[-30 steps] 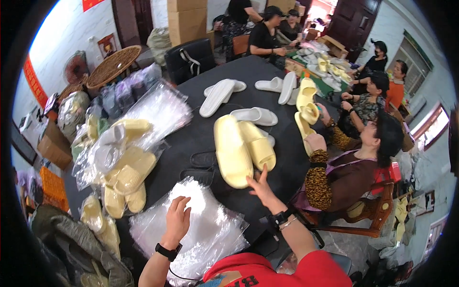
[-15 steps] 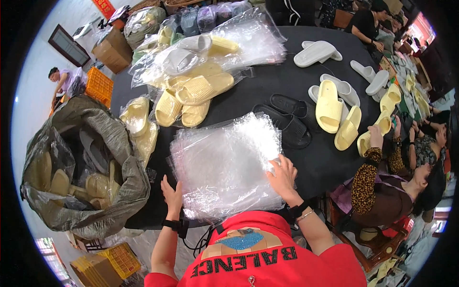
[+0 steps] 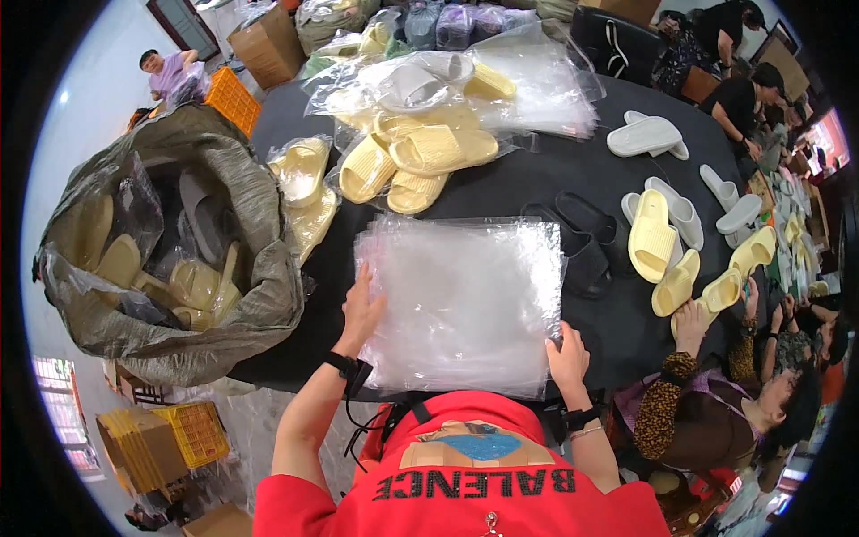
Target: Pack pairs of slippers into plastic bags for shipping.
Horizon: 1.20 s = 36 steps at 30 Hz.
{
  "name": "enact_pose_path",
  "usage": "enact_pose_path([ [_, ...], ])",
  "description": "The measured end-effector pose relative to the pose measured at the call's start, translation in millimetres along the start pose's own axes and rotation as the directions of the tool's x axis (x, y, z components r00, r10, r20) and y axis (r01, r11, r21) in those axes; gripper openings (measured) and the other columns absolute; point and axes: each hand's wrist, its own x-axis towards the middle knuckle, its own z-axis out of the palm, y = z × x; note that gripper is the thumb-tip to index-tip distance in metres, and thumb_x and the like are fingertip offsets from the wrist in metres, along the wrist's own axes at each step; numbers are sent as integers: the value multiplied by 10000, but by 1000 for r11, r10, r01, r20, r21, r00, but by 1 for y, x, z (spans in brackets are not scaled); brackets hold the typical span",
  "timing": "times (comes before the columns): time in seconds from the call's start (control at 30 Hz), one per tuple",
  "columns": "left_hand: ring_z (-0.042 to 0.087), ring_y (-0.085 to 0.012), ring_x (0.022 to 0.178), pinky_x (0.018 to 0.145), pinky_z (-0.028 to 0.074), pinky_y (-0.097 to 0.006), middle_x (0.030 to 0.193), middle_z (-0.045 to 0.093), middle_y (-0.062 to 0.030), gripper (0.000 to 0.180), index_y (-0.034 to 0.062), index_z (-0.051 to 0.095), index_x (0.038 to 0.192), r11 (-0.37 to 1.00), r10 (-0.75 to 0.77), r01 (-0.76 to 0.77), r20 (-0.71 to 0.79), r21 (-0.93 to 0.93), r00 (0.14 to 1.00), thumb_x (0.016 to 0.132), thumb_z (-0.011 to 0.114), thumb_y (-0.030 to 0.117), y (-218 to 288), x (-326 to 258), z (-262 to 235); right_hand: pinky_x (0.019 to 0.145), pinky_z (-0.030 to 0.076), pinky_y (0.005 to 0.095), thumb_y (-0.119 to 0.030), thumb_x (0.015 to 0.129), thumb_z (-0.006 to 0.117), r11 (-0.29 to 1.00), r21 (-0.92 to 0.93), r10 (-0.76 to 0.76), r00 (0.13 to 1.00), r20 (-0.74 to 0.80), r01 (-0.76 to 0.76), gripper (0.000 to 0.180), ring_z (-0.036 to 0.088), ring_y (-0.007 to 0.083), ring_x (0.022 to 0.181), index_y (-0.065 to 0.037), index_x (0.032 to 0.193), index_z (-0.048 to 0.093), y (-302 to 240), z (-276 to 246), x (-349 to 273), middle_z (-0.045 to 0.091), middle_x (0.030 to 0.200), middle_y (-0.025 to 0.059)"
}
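Observation:
A stack of clear plastic bags (image 3: 461, 300) lies flat on the black-covered table in front of me, its edges fairly even. My left hand (image 3: 361, 311) rests along the stack's left edge, fingers stretched forward and touching the bags. At the lower right corner, my right hand (image 3: 567, 356) touches the edge with its fingers apart and slightly bent. Just past the stack on the right sit black slippers (image 3: 586, 242). Beyond it are yellow slippers (image 3: 438, 150), some seen through clear film.
A big woven sack (image 3: 170, 345) holding bagged slippers stands at the left. More clear bags (image 3: 537, 85) lie at the far side near grey slippers (image 3: 420, 80). To the right are yellow slippers (image 3: 651, 237), light grey slippers (image 3: 646, 134) and a co-worker's hand (image 3: 691, 327) on a yellow slipper.
The bag stack now lies straighter and its edges are more even. My left hand has moved up against its left side; my right hand has come down to the lower right corner. The view has shifted.

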Motion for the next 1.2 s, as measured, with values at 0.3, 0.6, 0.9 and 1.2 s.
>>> enact_pose_path([
  [0.3, 390, -316, 1140, 896, 308, -476, 1166, 488, -104, 470, 165, 480, 1195, 616, 510, -478, 146, 626, 848, 748, 610, 238, 76, -7, 3, 997, 169, 560, -366, 739, 607, 803, -236, -575, 816, -64, 548, 695, 211, 367, 1282, -169, 1342, 324, -14, 15, -21, 244, 1393, 171],
  [0.6, 554, -255, 923, 734, 424, -423, 985, 573, -59, 265, 157, 578, 1006, 540, 222, -735, 773, 410, 595, 788, 560, 307, 9, -82, -16, 951, 6, 681, -648, 612, 600, 859, -201, -337, 815, 471, 471, 969, -12, 319, 1344, -185, 1381, 233, -13, 42, -6, 28, 1462, 126],
  [0.9, 508, -351, 971, 801, 411, -423, 1029, 538, -198, 428, 49, 520, 1080, 874, 153, -210, 163, 438, 975, 742, 628, 289, 20, -36, -2, 966, 62, 662, -546, 663, 628, 820, -196, -455, 819, 349, 538, 679, 102, 351, 1320, -213, 1237, 480, -9, 26, -2, 198, 1418, 138],
  [1.2, 297, -375, 1238, 1016, 253, -407, 1343, 298, -253, 884, -12, 171, 1353, 983, -178, 181, -180, 1, 967, 684, 693, 234, -36, -14, 13, 960, 289, 471, -364, 685, 672, 914, 404, -19, 992, 124, -33, 919, 328, 400, 1180, -83, 1376, 134, -14, 59, 37, 292, 1354, 207],
])
